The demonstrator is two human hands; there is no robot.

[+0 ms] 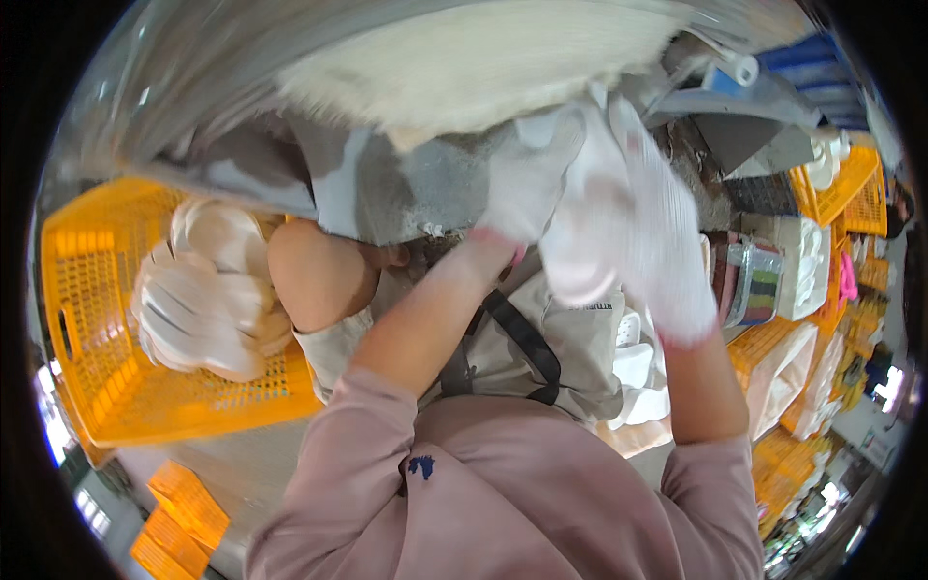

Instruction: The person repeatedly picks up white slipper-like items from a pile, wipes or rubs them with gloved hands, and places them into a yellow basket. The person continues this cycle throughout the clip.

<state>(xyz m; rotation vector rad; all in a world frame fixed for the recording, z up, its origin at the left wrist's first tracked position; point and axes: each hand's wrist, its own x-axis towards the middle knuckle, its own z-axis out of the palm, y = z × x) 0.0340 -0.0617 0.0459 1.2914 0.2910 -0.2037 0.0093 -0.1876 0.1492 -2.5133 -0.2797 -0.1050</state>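
My left hand (527, 184), in a white knitted glove, is closed on the side of a smooth white sole-like piece (580, 242). My right hand (669, 232), gloved the same way and smeared by motion, presses on the piece's other side. The piece stands upright between both palms, its exact kind blurred. Its upper end is close under a broad, fuzzy cream buffing wheel (503, 63); whether they touch I cannot make out. Below the wheel is a grey, dust-worn metal guard (425, 188).
At the left, a yellow plastic crate (87, 329) holds several white curved pieces (208, 300). More white pieces (633, 367) lie beside my right thigh. Stacked yellow crates (783, 474) line the right side, near a clear container (754, 280). Two small orange crates (184, 512) sit lower left.
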